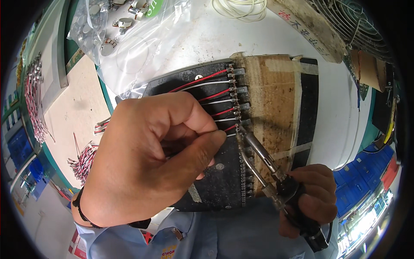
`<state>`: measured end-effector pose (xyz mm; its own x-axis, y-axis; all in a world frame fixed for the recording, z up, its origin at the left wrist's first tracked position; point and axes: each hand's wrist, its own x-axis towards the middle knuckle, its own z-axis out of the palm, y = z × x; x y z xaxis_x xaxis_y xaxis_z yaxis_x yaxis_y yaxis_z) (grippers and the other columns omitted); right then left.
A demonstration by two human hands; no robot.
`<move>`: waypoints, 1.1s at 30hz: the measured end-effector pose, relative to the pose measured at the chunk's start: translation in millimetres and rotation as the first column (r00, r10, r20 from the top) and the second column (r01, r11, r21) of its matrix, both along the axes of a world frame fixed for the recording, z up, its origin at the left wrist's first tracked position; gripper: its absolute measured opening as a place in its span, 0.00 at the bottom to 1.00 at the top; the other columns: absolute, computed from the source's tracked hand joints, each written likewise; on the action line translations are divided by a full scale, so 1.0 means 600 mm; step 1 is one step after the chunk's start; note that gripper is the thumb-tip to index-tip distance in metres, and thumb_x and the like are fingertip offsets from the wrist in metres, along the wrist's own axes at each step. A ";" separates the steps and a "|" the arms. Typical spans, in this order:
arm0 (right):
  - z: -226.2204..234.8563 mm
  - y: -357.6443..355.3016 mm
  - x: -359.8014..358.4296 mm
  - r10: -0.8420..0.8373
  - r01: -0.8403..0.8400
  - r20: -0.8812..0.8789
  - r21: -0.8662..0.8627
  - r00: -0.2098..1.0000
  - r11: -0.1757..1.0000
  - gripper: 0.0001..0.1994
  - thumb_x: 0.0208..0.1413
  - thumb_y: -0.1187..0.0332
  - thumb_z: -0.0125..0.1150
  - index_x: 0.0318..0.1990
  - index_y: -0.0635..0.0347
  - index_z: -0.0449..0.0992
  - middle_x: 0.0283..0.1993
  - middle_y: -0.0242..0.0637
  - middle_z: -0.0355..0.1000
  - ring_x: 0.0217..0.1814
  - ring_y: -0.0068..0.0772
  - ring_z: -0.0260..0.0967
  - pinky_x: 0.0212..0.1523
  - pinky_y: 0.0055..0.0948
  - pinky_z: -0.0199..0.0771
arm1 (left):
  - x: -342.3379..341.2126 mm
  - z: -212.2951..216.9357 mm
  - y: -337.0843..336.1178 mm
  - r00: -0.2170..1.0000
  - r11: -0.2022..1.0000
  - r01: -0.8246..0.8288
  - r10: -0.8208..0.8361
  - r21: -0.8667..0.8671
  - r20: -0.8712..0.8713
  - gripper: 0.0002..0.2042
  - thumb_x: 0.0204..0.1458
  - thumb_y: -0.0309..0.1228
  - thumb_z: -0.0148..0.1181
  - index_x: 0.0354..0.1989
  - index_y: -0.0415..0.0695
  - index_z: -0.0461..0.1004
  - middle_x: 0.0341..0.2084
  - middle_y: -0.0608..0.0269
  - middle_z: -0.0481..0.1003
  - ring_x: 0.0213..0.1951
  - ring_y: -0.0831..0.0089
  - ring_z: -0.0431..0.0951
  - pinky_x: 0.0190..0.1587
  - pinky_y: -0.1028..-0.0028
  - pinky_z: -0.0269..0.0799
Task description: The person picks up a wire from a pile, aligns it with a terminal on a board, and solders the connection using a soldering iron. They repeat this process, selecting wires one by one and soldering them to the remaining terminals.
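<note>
Right of the gripping left hand (pixel 146 157) is a soldering iron (pixel 290 190); left, a wire bundle (pixel 85 163); beyond, a plastic bag (pixel 148 49).

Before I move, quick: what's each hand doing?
Left hand: closed in a pinch, apparently on a red wire at the terminal row.
Right hand: closed, holding the soldering iron by its black handle.
</note>
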<state>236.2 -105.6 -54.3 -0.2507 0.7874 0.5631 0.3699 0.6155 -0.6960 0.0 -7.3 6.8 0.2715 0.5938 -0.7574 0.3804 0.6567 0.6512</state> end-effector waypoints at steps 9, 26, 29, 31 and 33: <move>-0.004 0.007 -0.010 -0.054 0.055 -0.030 0.028 0.998 0.998 0.23 0.58 0.47 0.58 0.44 0.61 0.67 0.16 0.29 0.70 0.18 0.32 0.75 0.20 0.24 0.75 | 0.000 -0.001 -0.003 1.000 1.000 -0.016 0.016 0.001 -0.005 0.03 0.55 0.20 0.59 0.30 0.34 0.74 0.20 0.61 0.77 0.21 0.83 0.75 0.25 0.84 0.71; 0.012 -0.002 0.015 0.065 -0.064 0.005 -0.102 0.998 0.993 0.30 0.57 0.39 0.51 0.46 0.61 0.61 0.21 0.36 0.72 0.22 0.36 0.71 0.21 0.33 0.71 | 0.001 -0.001 -0.003 1.000 1.000 -0.012 0.012 0.004 -0.023 0.03 0.55 0.20 0.60 0.30 0.34 0.74 0.20 0.63 0.76 0.21 0.83 0.74 0.25 0.84 0.71; 0.012 -0.005 0.018 0.034 -0.032 0.023 -0.084 0.999 0.996 0.30 0.56 0.39 0.51 0.46 0.61 0.61 0.21 0.37 0.72 0.22 0.36 0.70 0.21 0.33 0.70 | 0.001 0.000 -0.004 0.999 1.000 -0.007 0.007 0.000 -0.036 0.03 0.55 0.21 0.60 0.31 0.34 0.74 0.20 0.63 0.76 0.21 0.83 0.74 0.25 0.84 0.71; 0.012 -0.008 0.014 -0.001 0.002 0.019 -0.080 1.000 0.997 0.30 0.55 0.38 0.51 0.46 0.60 0.61 0.22 0.37 0.72 0.22 0.37 0.70 0.21 0.33 0.70 | 0.000 0.001 -0.004 1.000 1.000 -0.005 0.005 0.012 -0.017 0.03 0.55 0.21 0.60 0.31 0.35 0.74 0.20 0.63 0.76 0.21 0.83 0.74 0.25 0.84 0.71; 0.015 -0.013 0.008 -0.047 0.047 0.002 -0.123 0.999 0.991 0.24 0.53 0.48 0.55 0.45 0.58 0.63 0.24 0.35 0.73 0.25 0.36 0.72 0.25 0.33 0.71 | 0.001 -0.001 -0.004 0.999 1.000 0.007 -0.006 0.016 -0.039 0.03 0.55 0.21 0.60 0.31 0.35 0.74 0.20 0.63 0.76 0.21 0.83 0.74 0.24 0.84 0.71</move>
<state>240.9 -113.2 -45.4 -0.2115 0.8618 0.4611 0.3959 0.5069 -0.7657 0.4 -9.8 6.2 0.2457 0.6043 -0.7579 0.4102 0.6436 0.6461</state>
